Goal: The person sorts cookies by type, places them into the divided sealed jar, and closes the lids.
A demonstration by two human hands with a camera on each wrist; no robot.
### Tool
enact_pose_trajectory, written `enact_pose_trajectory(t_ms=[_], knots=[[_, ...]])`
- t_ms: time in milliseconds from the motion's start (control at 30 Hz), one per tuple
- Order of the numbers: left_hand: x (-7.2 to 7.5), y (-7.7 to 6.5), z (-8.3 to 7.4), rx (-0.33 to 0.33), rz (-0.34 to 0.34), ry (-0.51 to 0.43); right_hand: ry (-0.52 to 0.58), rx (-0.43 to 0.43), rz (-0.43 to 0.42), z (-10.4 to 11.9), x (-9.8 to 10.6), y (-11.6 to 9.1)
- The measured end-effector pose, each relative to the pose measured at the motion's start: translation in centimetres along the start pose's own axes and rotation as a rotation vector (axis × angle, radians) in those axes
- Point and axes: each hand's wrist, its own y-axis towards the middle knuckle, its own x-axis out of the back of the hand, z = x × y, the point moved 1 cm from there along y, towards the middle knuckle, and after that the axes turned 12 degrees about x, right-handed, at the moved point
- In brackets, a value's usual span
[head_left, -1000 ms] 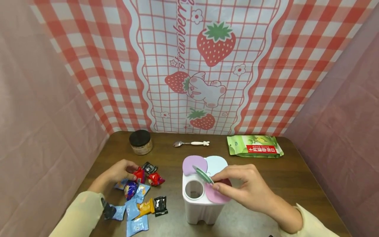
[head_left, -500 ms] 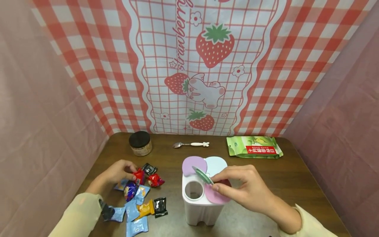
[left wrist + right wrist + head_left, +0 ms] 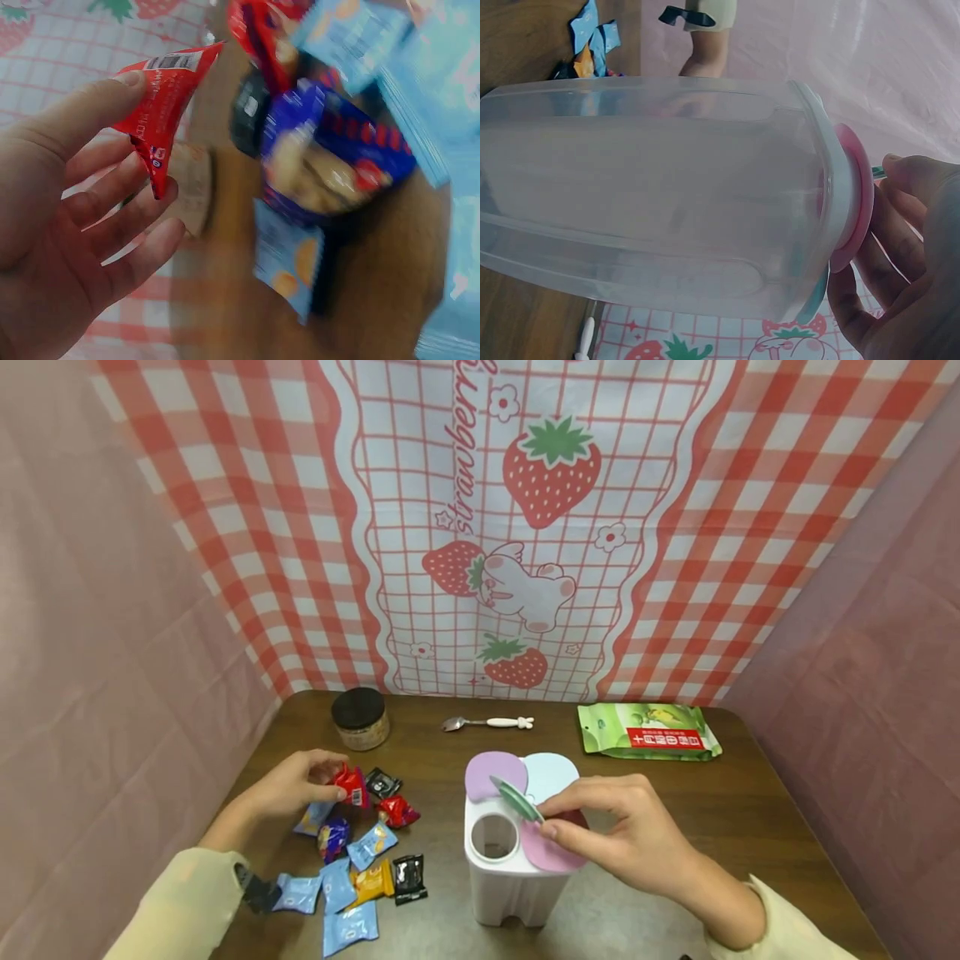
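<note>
My left hand [image 3: 296, 783] pinches a red-wrapped candy [image 3: 161, 105] between thumb and fingers; it looks lifted above the other sweets in the left wrist view. A purple-blue wrapped candy [image 3: 333, 840] lies just below that hand, beside several light blue packets [image 3: 349, 928]. My right hand [image 3: 630, 835] pinches the edge of a green lid [image 3: 516, 797], which stands tilted up from a white container [image 3: 521, 893]. Under this lid a round opening [image 3: 493, 838] is uncovered. Purple [image 3: 495, 775], pale blue [image 3: 551, 775] and pink [image 3: 551, 850] lids lie flat over the other compartments.
Also on the table's left are another red candy [image 3: 397, 811], black packets [image 3: 408, 878] and an orange packet [image 3: 372, 882]. Along the back stand or lie a black-lidded jar [image 3: 361, 720], a spoon [image 3: 487, 723] and a green snack bag [image 3: 648, 731].
My left hand has drawn slightly up and left with the red candy, away from the purple-blue one, and a light blue packet beside it has shifted. The right hand keeps the green lid tilted.
</note>
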Motion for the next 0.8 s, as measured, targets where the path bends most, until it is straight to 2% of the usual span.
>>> enact_pose_trajectory(t_ms=[200,333,467,667,800], knots=[[0.4,-0.6,-3.0,-0.04,-0.073,0.013,-0.006,-0.009,-0.001,-0.1,0.0,0.0],[0.3,-1.2,-5.8,-0.071,-0.087,-0.011,-0.01,-0.014,-0.005,0.0,-0.1,0.0],[-0.1,-1.9,-8.9,-0.134,-0.115,-0.019,-0.013,-0.014,-0.013,0.0,-0.1,0.1],[-0.6,-3.3,-13.0,-0.287,-0.169,-0.073,-0.018,-0.015,-0.021,0.0,-0.1,0.2],[-0.9,-4.1,-15.3,-0.434,-0.188,-0.123,-0.019,-0.021,-0.027,-0.1,-0.1,0.1]])
